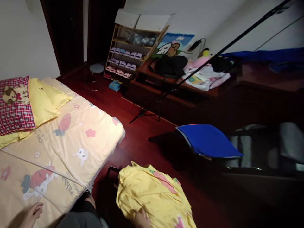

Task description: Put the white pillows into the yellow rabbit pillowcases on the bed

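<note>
My left hand [32,216] is at the bottom left, just over the bed, with its fingers loosely curled and nothing in them. Below it the mattress wears a pale peach fitted sheet [78,133] printed with rabbits, carrots and flowers. At the bottom centre my right hand [142,218] grips the near side of a bunched yellow quilt [152,186] with pink carrots on it. The quilt sits beside the bed, over a dark piece of furniture that it mostly covers. My fingertips are partly lost in its folds.
Yellow pillows [44,101] and a plaid dog cushion [16,109] lie on the bed. A blue cloth-topped seat [210,141] stands right. Further back are a tripod [159,101], a slipper rack [125,57], a stool [96,69] and a cluttered desk [163,84].
</note>
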Demonstrator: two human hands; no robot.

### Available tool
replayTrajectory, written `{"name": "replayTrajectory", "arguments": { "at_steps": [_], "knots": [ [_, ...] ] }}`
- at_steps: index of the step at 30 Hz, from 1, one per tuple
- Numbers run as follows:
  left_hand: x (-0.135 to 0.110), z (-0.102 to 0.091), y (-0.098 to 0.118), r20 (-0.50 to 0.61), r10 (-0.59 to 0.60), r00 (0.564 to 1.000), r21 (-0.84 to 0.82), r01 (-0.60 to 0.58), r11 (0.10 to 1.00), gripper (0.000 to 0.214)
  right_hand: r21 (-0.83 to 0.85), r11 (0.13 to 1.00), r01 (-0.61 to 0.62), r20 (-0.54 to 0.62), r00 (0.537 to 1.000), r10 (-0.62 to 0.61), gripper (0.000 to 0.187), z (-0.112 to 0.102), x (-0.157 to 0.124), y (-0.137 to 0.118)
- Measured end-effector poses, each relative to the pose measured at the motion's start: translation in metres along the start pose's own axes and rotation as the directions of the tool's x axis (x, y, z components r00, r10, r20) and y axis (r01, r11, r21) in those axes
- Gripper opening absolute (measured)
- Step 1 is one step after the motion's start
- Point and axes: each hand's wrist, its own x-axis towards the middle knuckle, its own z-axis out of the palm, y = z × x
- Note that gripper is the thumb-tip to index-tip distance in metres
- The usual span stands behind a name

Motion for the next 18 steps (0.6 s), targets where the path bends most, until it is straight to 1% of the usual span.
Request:
{"name": "replayTrajectory", "arguments": {
  "at_steps": [1, 3, 5, 7, 9, 10, 11, 12, 13, 14, 15, 16, 17, 18],
  "knots": [
    [0.005, 0.015, 0.006, 0.041, 0.006, 0.999, -0.017, -0.006, 1.0, 0.069, -0.011, 1.0, -0.006, 0.018, 1.0, 0.006, 0.011, 0.0, -0.004, 0.004],
    [0.011, 0.043, 0.015, 0.111, 0.059, 0.992, -0.011, -0.058, 0.998, 0.071, -0.003, 1.0, -0.002, 0.031, 1.0, 0.002, 0.02, 0.0, -0.013, 0.007],
    [0.013, 0.069, 0.022, 0.178, 0.138, 0.974, 0.052, -0.149, 0.987, 0.064, 0.043, 0.999, -0.009, 0.022, 1.0, 0.008, 0.027, -0.003, -0.02, 0.007],
    [0.015, 0.089, 0.031, 0.268, 0.211, 0.94, 0.109, -0.247, 0.963, 0.054, 0.122, 0.992, -0.041, 0.0, 0.999, 0.042, 0.031, -0.009, -0.023, 0.006],
    [0.018, 0.105, 0.046, 0.36, 0.269, 0.893, 0.146, -0.339, 0.929, 0.046, 0.229, 0.971, -0.068, -0.024, 0.997, 0.076, 0.034, -0.022, -0.027, 0.009],
    [0.02, 0.112, 0.056, 0.403, 0.295, 0.866, 0.154, -0.382, 0.911, 0.043, 0.28, 0.958, -0.067, -0.039, 0.996, 0.081, 0.036, -0.032, -0.03, 0.014],
    [0.022, 0.12, 0.069, 0.441, 0.318, 0.839, 0.154, -0.42, 0.894, 0.042, 0.348, 0.936, -0.056, -0.053, 0.995, 0.079, 0.04, -0.045, -0.035, 0.02],
    [0.023, 0.128, 0.084, 0.474, 0.337, 0.813, 0.148, -0.451, 0.88, 0.041, 0.441, 0.896, -0.039, -0.069, 0.995, 0.078, 0.043, -0.061, -0.043, 0.026],
    [0.023, 0.138, 0.101, 0.507, 0.351, 0.787, 0.139, -0.476, 0.868, 0.042, 0.558, 0.83, -0.02, -0.089, 0.993, 0.084, 0.047, -0.079, -0.053, 0.033],
    [0.022, 0.15, 0.117, 0.54, 0.364, 0.759, 0.127, -0.501, 0.856, 0.042, 0.683, 0.73, 0.002, -0.109, 0.989, 0.099, 0.05, -0.099, -0.065, 0.04],
    [0.018, 0.163, 0.134, 0.575, 0.379, 0.725, 0.115, -0.53, 0.84, 0.04, 0.799, 0.601, 0.03, -0.126, 0.985, 0.118, 0.053, -0.119, -0.079, 0.044],
    [0.013, 0.179, 0.15, 0.615, 0.393, 0.684, 0.105, -0.565, 0.819, 0.038, 0.886, 0.46, 0.06, -0.138, 0.981, 0.139, 0.054, -0.139, -0.095, 0.047],
    [0.005, 0.196, 0.164, 0.661, 0.401, 0.634, 0.099, -0.604, 0.791, 0.037, 0.937, 0.339, 0.086, -0.145, 0.977, 0.154, 0.055, -0.158, -0.112, 0.047],
    [-0.006, 0.215, 0.178, 0.709, 0.405, 0.578, 0.091, -0.644, 0.759, 0.04, 0.959, 0.261, 0.109, -0.154, 0.975, 0.158, 0.056, -0.175, -0.13, 0.046]
  ]
}}
